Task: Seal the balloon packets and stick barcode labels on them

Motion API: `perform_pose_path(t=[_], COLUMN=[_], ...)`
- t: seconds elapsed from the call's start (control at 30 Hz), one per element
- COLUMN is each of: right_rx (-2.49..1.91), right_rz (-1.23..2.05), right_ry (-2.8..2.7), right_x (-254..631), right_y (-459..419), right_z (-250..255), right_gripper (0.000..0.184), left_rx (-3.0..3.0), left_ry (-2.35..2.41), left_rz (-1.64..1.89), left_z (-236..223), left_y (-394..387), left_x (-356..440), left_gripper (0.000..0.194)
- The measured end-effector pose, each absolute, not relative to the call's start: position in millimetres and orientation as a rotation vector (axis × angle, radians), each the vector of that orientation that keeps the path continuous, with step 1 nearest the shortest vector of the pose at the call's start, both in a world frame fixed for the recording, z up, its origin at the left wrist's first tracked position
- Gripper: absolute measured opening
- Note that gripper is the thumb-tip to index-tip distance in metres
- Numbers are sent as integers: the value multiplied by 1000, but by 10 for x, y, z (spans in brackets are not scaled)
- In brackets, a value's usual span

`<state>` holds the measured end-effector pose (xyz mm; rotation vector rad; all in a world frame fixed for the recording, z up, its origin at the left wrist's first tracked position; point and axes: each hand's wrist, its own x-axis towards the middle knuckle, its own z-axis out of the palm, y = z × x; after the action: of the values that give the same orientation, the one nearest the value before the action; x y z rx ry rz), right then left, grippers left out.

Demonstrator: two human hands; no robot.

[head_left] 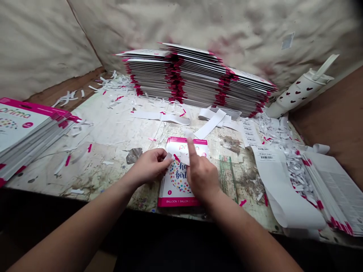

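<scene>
The balloon packet [176,190], white with pink bands at top and bottom, lies face up near the front edge of the tabletop [113,132], on top of a few others like it. Its front shows the word "prima", a ring of coloured dots and part of a blue greeting; the rest is covered by the right hand [204,177]. This hand has its index finger stretched toward the packet's top edge and the other fingers curled in; a blurred whitish bit shows at the fingertip, and whether the curled fingers grip anything I cannot tell. The left hand [150,166], at the packet's left side, is nearly closed, with thumb and finger pinching a small white scrap [168,155]; a pink sliver [176,157] shows beside it, over the packet's face.

Behind the packet stand three tall stacks [198,79] of similar packets, side by side, and loose white strips [211,122] lie between them and it. Well to the left of the packet is another pile [19,136]. To its right, a long label strip [272,185] with printed barcodes curls toward the front edge, and beyond that are paper shreds [295,170] and more packets [337,189]. A white cup [300,92] with dark red hearts leans at the packet's far right, toward the back.
</scene>
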<state>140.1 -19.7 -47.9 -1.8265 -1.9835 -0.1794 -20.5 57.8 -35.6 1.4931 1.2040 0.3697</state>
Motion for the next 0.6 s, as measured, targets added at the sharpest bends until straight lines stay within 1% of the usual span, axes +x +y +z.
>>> perform_pose_path(t=[0.07, 0.27, 0.37, 0.5, 0.6], right_rx=[-1770, -1531, -1507, -1442, -1437], right_rz=[-147, 284, 398, 426, 320], right_ry=[-2077, -2162, -2245, -2316, -2250], right_x=[1329, 1415, 1443, 1491, 1572], right_y=[-204, -380, -393, -376, -408], right_z=[-534, -606, -654, -690, -700], right_gripper=[78, 82, 82, 75, 73], left_rx=[1526, 1489, 1702, 2095, 2107], left_ry=[1207, 1165, 1247, 1365, 1356], left_rz=[348, 388, 320, 148, 167], left_z=[-373, -388, -390, -387, -382], left_y=[576, 565, 545, 508, 498], left_x=[-200, -238, -169, -54, -33], left_gripper=[29, 24, 24, 23, 23])
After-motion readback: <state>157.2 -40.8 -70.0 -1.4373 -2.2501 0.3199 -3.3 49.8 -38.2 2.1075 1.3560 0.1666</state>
